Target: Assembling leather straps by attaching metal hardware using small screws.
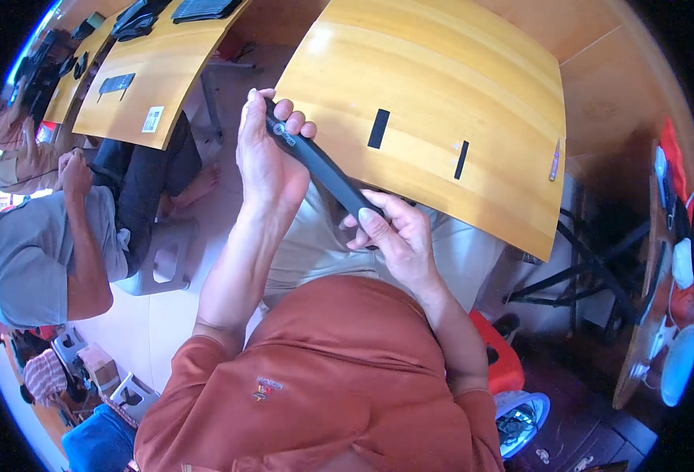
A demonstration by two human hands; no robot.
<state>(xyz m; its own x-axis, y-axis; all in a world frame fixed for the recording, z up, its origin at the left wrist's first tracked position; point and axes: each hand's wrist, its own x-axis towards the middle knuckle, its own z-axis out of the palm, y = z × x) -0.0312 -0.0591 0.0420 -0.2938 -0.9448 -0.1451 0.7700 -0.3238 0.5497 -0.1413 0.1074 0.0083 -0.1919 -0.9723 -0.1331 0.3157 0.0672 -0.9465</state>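
Note:
A long, slim black strip-like piece [323, 167] with a small pale round mark near its upper end slants in front of my body. Its exact kind I cannot tell. My left hand [272, 157] has its fingers curled round the upper end, palm turned up. At the lower end, my right hand [398, 240] pinches the piece between thumb and fingers. Beyond my hands, on the wooden table [441, 71], lie a wide black strip [378, 128] and a narrower black strip [461, 160]. A thin purple pen-like tool [555, 160] rests by the table's right edge.
To the left, a seated person [40, 244] sits at another wooden table [162, 79] with a dark piece [116, 83] and a white printed card [153, 119]. A red stool [496, 354] and a white basin [524, 425] stand at my right, beside black folding legs [575, 275].

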